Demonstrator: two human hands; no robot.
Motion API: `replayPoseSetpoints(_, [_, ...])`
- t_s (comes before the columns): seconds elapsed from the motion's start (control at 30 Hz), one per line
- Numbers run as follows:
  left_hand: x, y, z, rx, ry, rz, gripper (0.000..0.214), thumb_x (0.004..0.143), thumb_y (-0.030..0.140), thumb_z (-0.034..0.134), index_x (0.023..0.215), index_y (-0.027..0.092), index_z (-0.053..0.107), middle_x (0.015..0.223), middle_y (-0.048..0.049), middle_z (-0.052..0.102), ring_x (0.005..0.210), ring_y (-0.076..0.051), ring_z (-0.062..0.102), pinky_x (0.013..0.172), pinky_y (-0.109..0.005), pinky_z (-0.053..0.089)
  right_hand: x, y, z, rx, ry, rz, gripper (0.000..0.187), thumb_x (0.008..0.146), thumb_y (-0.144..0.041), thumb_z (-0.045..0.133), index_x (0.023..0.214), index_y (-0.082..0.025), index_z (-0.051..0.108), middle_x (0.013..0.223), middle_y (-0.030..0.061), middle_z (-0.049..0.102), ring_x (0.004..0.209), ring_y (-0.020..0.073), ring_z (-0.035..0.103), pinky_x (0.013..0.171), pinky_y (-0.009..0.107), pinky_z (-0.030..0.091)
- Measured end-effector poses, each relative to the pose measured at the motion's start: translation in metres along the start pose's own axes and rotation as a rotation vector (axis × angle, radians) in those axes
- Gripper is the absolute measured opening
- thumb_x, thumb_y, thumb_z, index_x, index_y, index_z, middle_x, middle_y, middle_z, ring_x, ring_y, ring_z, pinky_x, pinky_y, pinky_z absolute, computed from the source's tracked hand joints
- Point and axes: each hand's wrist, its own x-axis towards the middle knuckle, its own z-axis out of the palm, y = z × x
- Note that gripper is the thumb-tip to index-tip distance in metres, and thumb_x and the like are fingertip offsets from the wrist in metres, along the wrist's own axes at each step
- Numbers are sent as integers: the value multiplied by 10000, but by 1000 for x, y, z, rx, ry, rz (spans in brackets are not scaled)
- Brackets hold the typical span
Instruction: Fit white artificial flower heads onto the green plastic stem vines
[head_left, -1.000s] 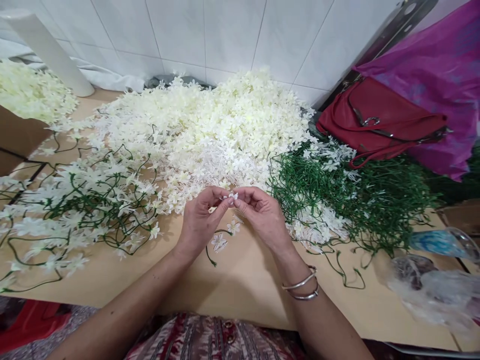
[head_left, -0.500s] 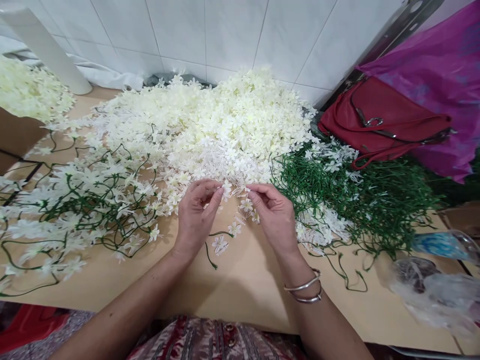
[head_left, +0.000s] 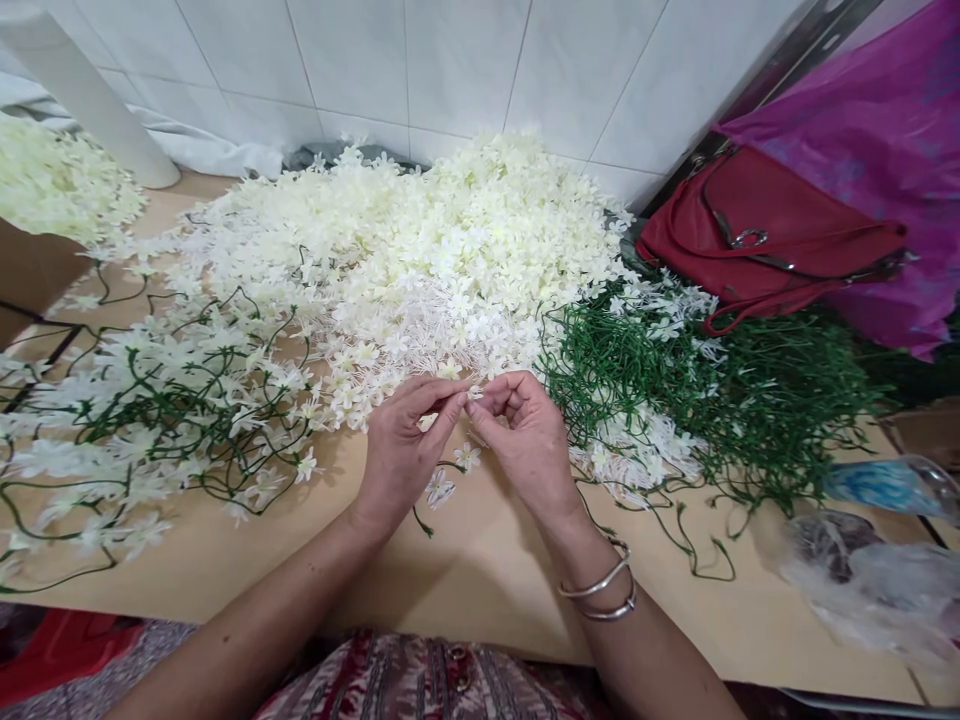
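Worktop (head_left: 465, 600): A light, wood-toned surface spanned the room's width in view, a seam crossing it by the near right corner.
Tiled wall (head_left: 465, 50): Pale, faintly veined tiles with thin grout lines rose behind the far edge.
Metal upright (head_left: 772, 70): A dark, pierced length slanted past the far right corner.
White cylinder (head_left: 94, 100): It leaned in view near the far left corner.
Floor (head_left: 154, 645): Speckled grey showed below the near left corner, beside red plastic (head_left: 67, 640).
Light: Cool brightness left soft shadows.
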Motion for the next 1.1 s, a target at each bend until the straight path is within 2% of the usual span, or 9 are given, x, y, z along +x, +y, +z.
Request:
replayPoseSetpoints(0.1, [1, -1, -2, 37, -29, 73, 172, 974, 184, 674, 1055, 250, 811, 1010, -49, 800, 953, -186, 739, 871, -313, 588, 1, 0, -1, 134, -7, 73, 289, 764, -303, 788, 930, -249, 558, 767, -43, 632, 663, 136, 575, 623, 269, 476])
replayPoseSetpoints(0.17, [1, -4, -3, 22, -58, 64, 164, 980, 202, 670, 1051, 251, 809, 1037, -53, 800, 993, -196, 738, 911, -331, 582, 2, 0, -1, 195, -2, 101, 319, 740, -305, 809, 928, -250, 558, 759, -46, 648, 652, 133, 582, 613, 266, 479])
replayPoseSetpoints(0.33, [-1, -12, -1, -124, -119, -118, 157, 983, 303, 686, 1069, 260, 810, 1025, -40, 811, 922, -189, 744, 815, -307, 588, 3, 3, -1, 224, 6, 138, 342, 714, -318, 843, 934, -250, 590, 745, -44, 673, 640, 131, 588, 591, 261, 475])
replayPoseSetpoints(0.5, [0, -11, 3, -314, -53, -261, 148, 940, 309, 737, 1032, 232, 824, 1010, -37, 814, 924, -173, 734, 847, -280, 582, 5, 6, -1, 298, 8, 168, 348, 691, -305, 875, 941, -238, 642, 718, -47, 681, 629, 123, 580, 587, 253, 465])
replayPoseSetpoints(0.6, [2, -9, 3, -381, -63, -323, 174, 930, 336, 751, 1028, 216, 829, 991, -37, 816, 891, -159, 725, 840, -263, 580, 5, 4, -1, 358, 15, 210, 365, 659, -302, 909, 912, -226, 656, 710, -51, 688, 629, 111, 582, 616, 248, 473])
replayPoseSetpoints(0.83, [5, -9, 4, -448, -52, -366, 236, 880, 396, 803, 1012, 204, 839, 1013, -52, 824, 887, -166, 735, 847, -274, 600, 7, 1, 0, 451, 6, 261, 398, 621, -283, 951, 876, -211, 654, 649, -72, 670, 586, 85, 556, 606, 226, 437])
replayPoseSetpoints(1.1, [4, -15, 5, -407, -91, -349, 267, 890, 434, 787, 990, 190, 825, 988, -53, 808, 907, -176, 721, 854, -287, 584, 8, 4, -3, 388, -17, 261, 386, 632, -269, 923, 889, -206, 642, 643, -84, 638, 582, 85, 545, 584, 226, 413])
